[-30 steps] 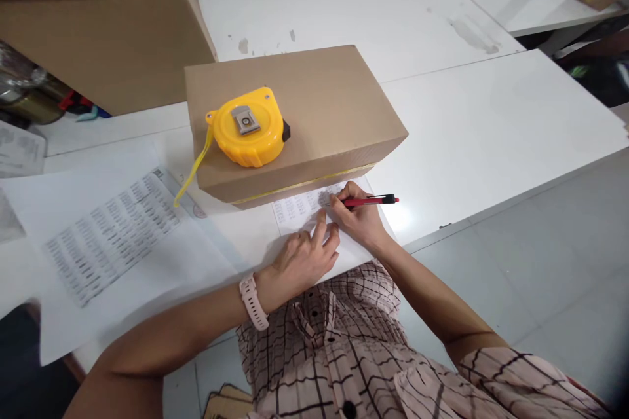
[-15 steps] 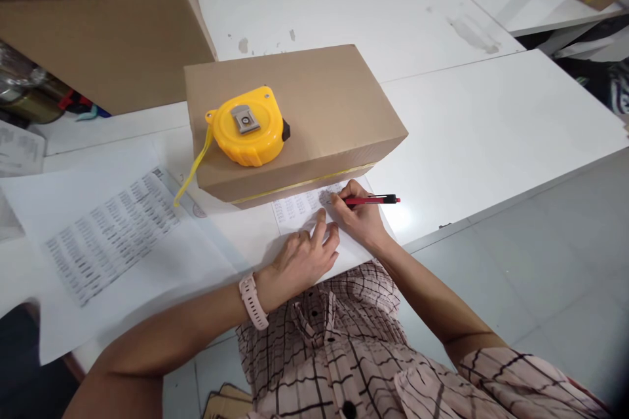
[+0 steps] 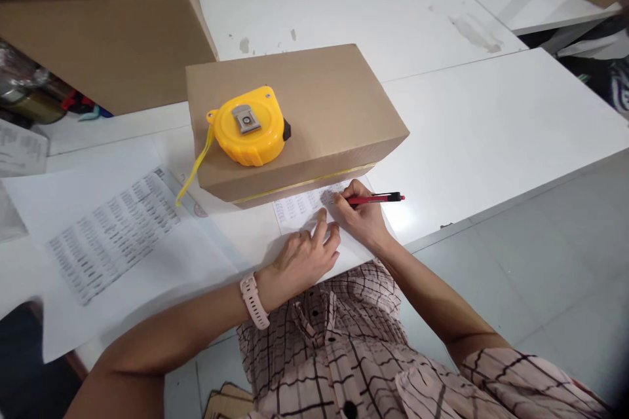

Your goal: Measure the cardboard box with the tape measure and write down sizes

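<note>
My right hand grips a red pen with black ends, its writing end held at a sheet of paper covered in columns of handwriting. Flat on the lower part of that sheet rests my left hand, fingers spread, with a pale pink band on the wrist. Just beyond both hands stands a closed cardboard box, which overhangs the sheet's far edge. On top of the box, toward its left end, lies a yellow tape measure with a yellow wrist strap hanging over the side.
Larger printed sheets lie on the white table at the left. Bigger cardboard boxes are stacked at the back left, beside jars and small items. The table's near edge drops to a tiled floor.
The right hand and pen have shifted very slightly to the right along the sheet. The left hand stays in place, and the view has moved a touch.
</note>
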Tool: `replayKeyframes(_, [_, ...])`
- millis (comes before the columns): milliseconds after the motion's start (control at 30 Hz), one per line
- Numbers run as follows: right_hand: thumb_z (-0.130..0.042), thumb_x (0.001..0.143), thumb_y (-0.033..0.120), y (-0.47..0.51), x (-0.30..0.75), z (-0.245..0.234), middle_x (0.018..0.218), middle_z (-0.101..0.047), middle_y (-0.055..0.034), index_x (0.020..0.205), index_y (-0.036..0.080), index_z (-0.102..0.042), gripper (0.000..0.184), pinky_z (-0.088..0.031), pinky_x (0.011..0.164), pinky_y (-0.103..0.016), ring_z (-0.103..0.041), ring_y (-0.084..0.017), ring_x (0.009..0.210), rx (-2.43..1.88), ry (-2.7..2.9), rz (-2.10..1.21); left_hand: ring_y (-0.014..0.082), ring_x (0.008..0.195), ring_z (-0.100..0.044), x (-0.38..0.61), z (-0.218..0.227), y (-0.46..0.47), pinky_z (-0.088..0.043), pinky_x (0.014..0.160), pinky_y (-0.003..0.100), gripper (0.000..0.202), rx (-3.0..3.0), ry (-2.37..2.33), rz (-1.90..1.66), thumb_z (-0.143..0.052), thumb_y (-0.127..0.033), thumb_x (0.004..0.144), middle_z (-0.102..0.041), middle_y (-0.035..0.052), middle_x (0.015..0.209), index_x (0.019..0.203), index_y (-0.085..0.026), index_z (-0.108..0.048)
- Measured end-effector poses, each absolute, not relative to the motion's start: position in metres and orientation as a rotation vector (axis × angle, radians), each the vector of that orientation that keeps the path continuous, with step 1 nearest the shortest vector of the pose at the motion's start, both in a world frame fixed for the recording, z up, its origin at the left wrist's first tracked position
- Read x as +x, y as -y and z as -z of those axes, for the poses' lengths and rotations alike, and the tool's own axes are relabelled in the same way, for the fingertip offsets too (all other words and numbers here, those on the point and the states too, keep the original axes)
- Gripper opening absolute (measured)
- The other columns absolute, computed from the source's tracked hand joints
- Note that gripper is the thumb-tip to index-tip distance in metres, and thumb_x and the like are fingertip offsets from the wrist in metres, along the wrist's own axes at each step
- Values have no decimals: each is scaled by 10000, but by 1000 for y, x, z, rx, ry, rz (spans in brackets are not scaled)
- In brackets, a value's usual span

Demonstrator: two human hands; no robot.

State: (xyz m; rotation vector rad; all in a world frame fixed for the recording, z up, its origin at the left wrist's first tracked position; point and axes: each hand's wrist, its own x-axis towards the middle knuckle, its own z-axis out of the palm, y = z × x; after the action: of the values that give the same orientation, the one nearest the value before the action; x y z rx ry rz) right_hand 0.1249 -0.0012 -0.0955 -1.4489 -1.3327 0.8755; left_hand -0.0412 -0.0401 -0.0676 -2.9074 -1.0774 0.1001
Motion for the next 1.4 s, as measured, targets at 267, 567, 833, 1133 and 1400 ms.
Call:
replayKeyframes(267, [-631, 882, 300, 2, 125, 95, 621, -424, 48, 691, 243, -431, 283, -331, 526, -297, -367, -107, 556, -1450, 1358, -862, 203, 676, -722, -42, 68, 41, -574, 566, 329, 451, -2886, 1055, -49, -458, -332, 1017, -508, 289, 1491, 1385, -105, -586])
replayKeyframes(567, [-634, 877, 308, 0, 124, 95, 606, -415, 52, 682, 243, -425, 293, -328, 522, -290, -357, -106, 548, -1449, 1351, -862, 208, 686, -727, -42, 69, 40, -576, 567, 327, 451, -2895, 1062, -83, -443, -330, 1021, -493, 288, 1503, 1395, -115, -574])
replayKeyframes(833, [-597, 946, 341, 18, 156, 95, 803, -567, 6, 924, 250, -562, 100, -411, 609, -302, -508, -143, 674, -1579, 1383, -508, 229, 705, -746, -42, 66, 38, -583, 563, 325, 448, -2931, 1063, -134, -462, -323, 1015, -489, 304, 1500, 1394, -103, -554])
replayKeyframes(1133, [-400, 934, 98, 10, 209, 112, 993, -590, -126, 1091, 231, -661, 332, -435, 740, -393, -504, -275, 921, -1867, 1818, 33, 179, 658, -715, -52, 75, 37, -531, 561, 293, 246, -2864, 933, 461, -554, -241, 964, -699, 187, 1241, 1173, -143, -640])
replayKeyframes(1400, [-391, 938, 111, 7, 209, 120, 950, -631, -120, 1218, 203, -624, 376, -472, 747, -397, -552, -278, 899, -1792, 1780, 120, 302, 1182, -617, -84, -20, -5, -468, 1023, 476, 473, -2256, 1030, 1301, -749, -176, 813, -674, 139, 1253, 1255, -213, -585])
